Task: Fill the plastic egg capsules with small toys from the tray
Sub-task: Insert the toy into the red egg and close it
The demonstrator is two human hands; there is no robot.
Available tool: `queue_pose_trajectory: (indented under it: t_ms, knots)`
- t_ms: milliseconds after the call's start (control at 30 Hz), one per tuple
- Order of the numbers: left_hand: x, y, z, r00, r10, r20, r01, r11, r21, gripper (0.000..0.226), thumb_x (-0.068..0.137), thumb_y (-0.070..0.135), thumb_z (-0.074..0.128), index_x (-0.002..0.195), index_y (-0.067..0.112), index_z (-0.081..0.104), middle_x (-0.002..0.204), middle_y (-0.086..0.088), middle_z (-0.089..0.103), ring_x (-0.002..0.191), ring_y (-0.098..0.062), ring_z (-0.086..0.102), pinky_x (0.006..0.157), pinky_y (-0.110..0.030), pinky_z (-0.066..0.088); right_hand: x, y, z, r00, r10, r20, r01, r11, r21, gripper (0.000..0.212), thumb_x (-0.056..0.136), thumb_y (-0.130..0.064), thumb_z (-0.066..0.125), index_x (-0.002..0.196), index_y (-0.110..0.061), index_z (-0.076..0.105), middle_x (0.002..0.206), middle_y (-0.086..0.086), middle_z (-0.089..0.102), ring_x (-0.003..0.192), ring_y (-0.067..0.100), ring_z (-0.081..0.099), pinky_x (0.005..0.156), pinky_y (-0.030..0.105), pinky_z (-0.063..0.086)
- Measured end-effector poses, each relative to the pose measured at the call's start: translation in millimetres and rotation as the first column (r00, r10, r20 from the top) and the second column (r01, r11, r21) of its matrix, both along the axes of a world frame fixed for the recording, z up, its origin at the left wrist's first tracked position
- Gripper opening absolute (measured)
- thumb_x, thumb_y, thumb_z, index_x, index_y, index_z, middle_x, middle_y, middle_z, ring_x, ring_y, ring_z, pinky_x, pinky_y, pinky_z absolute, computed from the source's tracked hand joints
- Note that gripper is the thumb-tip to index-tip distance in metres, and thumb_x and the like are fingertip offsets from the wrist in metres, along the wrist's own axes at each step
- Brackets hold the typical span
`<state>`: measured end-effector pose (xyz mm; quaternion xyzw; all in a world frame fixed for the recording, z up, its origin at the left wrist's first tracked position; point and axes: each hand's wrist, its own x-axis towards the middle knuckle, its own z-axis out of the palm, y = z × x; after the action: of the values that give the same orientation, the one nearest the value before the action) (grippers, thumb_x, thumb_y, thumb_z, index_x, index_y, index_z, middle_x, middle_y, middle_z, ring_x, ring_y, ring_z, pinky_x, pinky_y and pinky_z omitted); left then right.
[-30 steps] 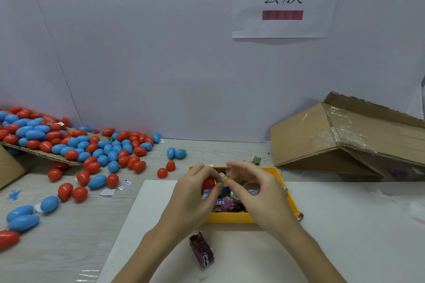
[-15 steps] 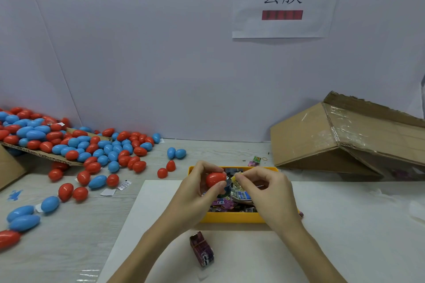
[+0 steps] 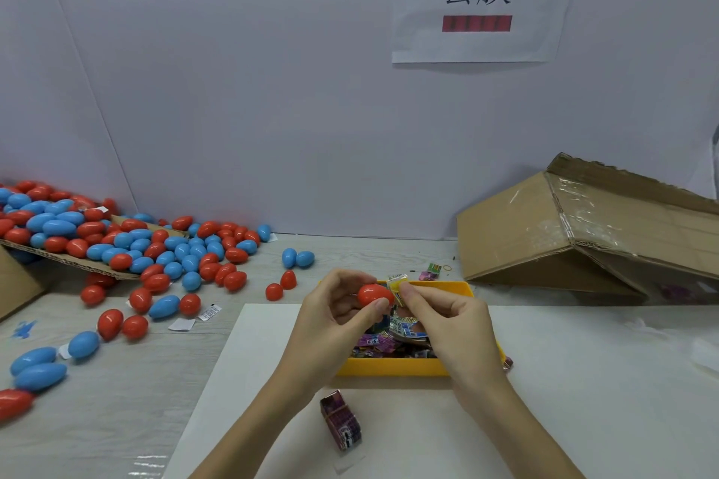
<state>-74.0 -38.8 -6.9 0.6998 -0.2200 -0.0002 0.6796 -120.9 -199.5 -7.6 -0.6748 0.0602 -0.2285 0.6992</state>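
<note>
Left hand (image 3: pixel 334 317) and right hand (image 3: pixel 453 327) meet fingertip to fingertip, fingers curled.

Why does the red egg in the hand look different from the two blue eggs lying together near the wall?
The red egg is red; the two blue eggs are blue. The left hand holds the red egg up over the yellow tray; the blue eggs lie untouched on the table. All share the same smooth egg shape.

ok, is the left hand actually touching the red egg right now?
Touching. The head view shows the left hand gripping the red egg, thumb under it and fingers curled over its top, with no gap, above the yellow tray.
</note>
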Motion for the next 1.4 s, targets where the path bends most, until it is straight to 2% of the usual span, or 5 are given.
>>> queue_pose_trajectory:
  t_ms: [200,433,700,1100,1400]
  knots:
    - [-2.1,-0.9,2.6,0.999,0.015,-0.046,-0.018,0.998,-0.066,0.042,0.075,0.038,0.080,0.113,0.022,0.068,0.107,0.006,0.076,0.099,-0.017,0.076,0.083,-0.025,0.061,-0.3,3.0,-0.8,0.997,-0.017,0.080,0.026,0.993,-0.113,0.011,0.090,-0.023,0.077,0.090,-0.033,0.082,0.087,-0.011,0.080,0.087,0.003,0.075,0.074,0.013,0.055]
    - [-3.6,-1.5,5.2,0.999,0.025,-0.028,-0.028,0.995,-0.092,0.035,0.079,0.034,0.079,0.110,0.023,0.068,0.103,0.013,0.075,0.095,-0.014,0.077,0.075,-0.016,0.058,2.0,-1.1,-1.4,0.998,-0.052,0.030,0.054,0.995,-0.079,0.022,0.090,-0.035,0.074,0.072,-0.025,0.080,0.063,0.000,0.071,0.059,0.004,0.063,0.059,0.015,0.050]
    - [-2.6,-0.6,3.4,0.999,0.046,-0.010,-0.046,0.997,-0.061,0.036,0.078,0.039,0.078,0.110,0.025,0.069,0.103,0.012,0.075,0.098,-0.014,0.075,0.077,-0.018,0.058,0.1,3.8,-1.6,0.999,-0.024,0.039,0.029,0.990,-0.137,0.016,0.090,-0.041,0.071,0.080,-0.035,0.082,0.073,-0.004,0.077,0.070,0.009,0.072,0.060,0.018,0.054]
    - [-2.3,0.1,4.7,0.995,0.099,0.025,-0.096,0.990,-0.106,0.030,0.080,0.036,0.080,0.107,0.026,0.074,0.100,0.012,0.077,0.097,-0.005,0.073,0.078,-0.013,0.055,0.5,5.6,-3.8,0.999,-0.032,-0.009,0.031,0.992,-0.121,0.027,0.095,-0.043,0.065,0.084,-0.026,0.083,0.079,0.003,0.079,0.078,0.030,0.074,0.080,0.054,0.061]
    - [-2.7,-0.3,3.5,0.996,0.083,0.029,-0.081,0.993,-0.081,0.034,0.078,0.035,0.081,0.110,0.026,0.073,0.099,0.011,0.078,0.097,-0.008,0.074,0.079,-0.014,0.056,-1.4,9.0,-3.0,1.000,0.026,-0.004,-0.026,0.990,-0.138,0.031,0.086,-0.050,0.066,0.091,-0.025,0.084,0.084,-0.008,0.080,0.078,0.009,0.075,0.073,0.026,0.057]
